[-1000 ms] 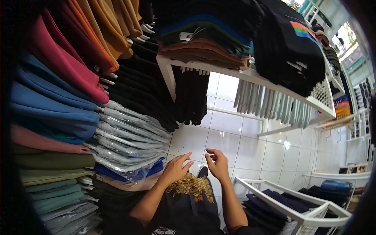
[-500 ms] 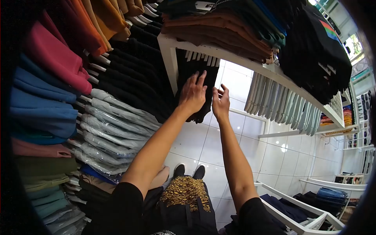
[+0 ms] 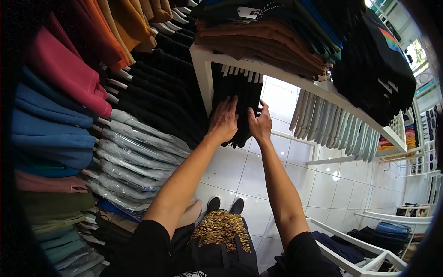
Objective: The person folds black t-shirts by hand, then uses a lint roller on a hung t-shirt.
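Black garments (image 3: pixel 239 90) hang in a row from white hangers under the white display rack. My left hand (image 3: pixel 224 122) lies against their left front side, its fingers stretched upward along the dark cloth. At the right edge of the same row is my right hand (image 3: pixel 260 123), with thumb and fingers apart. The two hands flank the lower part of the row. Whether the right fingertips touch the cloth is hard to tell.
Folded brown shirts (image 3: pixel 263 44) and dark shirts (image 3: pixel 374 64) lie on the white rack (image 3: pixel 272 67). Pale hanging garments (image 3: pixel 330 122) are below it. Plastic-wrapped grey garments (image 3: pixel 138 154) and coloured clothes (image 3: pixel 53 124) hang at left. Another white rack (image 3: pixel 337 254) stands at lower right.
My left hand has moved slightly down the black garments, and its fingers have come closer together. My right hand's thumb has spread from its fingers beside the row.
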{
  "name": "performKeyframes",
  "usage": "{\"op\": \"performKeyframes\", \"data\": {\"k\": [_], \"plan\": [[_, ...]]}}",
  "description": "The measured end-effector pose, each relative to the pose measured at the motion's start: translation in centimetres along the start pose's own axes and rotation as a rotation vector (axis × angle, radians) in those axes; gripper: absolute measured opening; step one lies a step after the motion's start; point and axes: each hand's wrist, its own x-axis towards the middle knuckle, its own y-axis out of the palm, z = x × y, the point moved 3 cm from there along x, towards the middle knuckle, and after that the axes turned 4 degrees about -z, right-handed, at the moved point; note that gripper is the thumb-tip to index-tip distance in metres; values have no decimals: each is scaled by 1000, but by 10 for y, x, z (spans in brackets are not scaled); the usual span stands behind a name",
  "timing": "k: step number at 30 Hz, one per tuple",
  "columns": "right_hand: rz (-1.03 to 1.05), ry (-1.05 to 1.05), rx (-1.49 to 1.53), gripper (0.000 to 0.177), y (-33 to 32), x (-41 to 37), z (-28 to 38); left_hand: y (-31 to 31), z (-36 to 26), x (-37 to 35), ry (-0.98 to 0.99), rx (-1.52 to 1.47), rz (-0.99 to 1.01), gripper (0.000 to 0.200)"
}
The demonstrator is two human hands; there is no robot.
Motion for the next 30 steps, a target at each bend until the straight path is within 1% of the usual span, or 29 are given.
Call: {"op": "performKeyframes", "data": {"k": [3, 7, 9, 10, 12, 14, 16, 18, 20, 24, 26, 27, 28, 30], "plan": [[-47, 13, -67, 66, 1, -1, 4, 1, 2, -2, -4, 15, 15, 61], [-24, 44, -97, 69, -1, -1, 17, 0, 5, -1, 14, 22, 3, 61], [-30, 30, -93, 72, -1, 1, 12, 1, 6, -3, -27, -8, 84, 59], [-40, 7, -81, 73, -1, 2, 9, 2, 8, -4, -29, -9, 85, 59], [-53, 29, -81, 76, 1, 4, 9, 2, 7, -4, 38, 39, 92, 56], [-66, 53, -80, 79, 2, 7, 13, 1, 7, -6, 40, 39, 105, 55], [-68, 87, -163, 85, -1, 9, 28, 2, 10, -8, 42, 42, 119, 54], [-71, 85, -166, 88, -2, 13, 23, 2, 9, -9, 122, 101, 82, 56], [-103, 71, -200, 93, 2, 16, 18, 3, 9, -9, 120, 90, 80, 55], [-105, 72, -222, 93, -1, 15, 24, 4, 3, -9, 90, 63, 42, 56], [-26, 135, -156, 90, -3, 10, 25, 7, -1, -8, 64, 64, 8, 55], [-26, 135, -159, 90, -4, 8, 22, 6, -6, -6, 41, 66, -22, 54], [-19, 123, -172, 87, -5, 6, 19, 7, -12, -5, 42, 63, -21, 54], [-15, 112, -188, 84, -7, 7, 12, 10, -23, -2, -26, 188, 79, 48]]}}
